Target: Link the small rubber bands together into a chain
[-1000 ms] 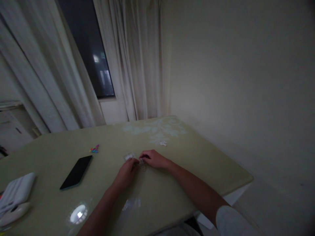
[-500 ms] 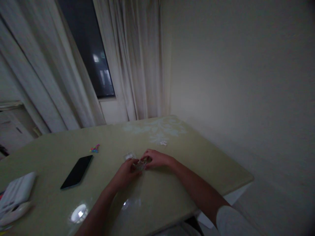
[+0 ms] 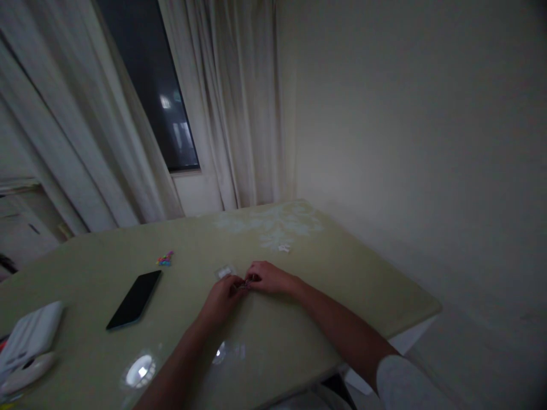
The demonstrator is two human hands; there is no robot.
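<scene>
Both hands meet over the middle of the table. My left hand [image 3: 224, 299] is closed, its fingertips pinching the left end of a small, silvery, knobbly thing [image 3: 244, 284]. On the other side my right hand [image 3: 265, 278] is closed too, thumb and fingers gripping the right end of that thing. Most of it is covered by the fingers, and its kind cannot be made out in the dim light. Just beyond my left fingers lies a small clear packet [image 3: 224, 270] with something whitish in it.
A few small white pieces [image 3: 284, 248] lie beyond my right hand. To the left are a black-screened phone [image 3: 134, 300] and a little heap of coloured bits [image 3: 164, 259]. A white ridged case [image 3: 34, 330] and a white rounded object [image 3: 29, 373] sit at the far left.
My hands have drawn closer together and the fingers have closed further over the silvery thing, so less of it shows. Objects on the table stay put.
</scene>
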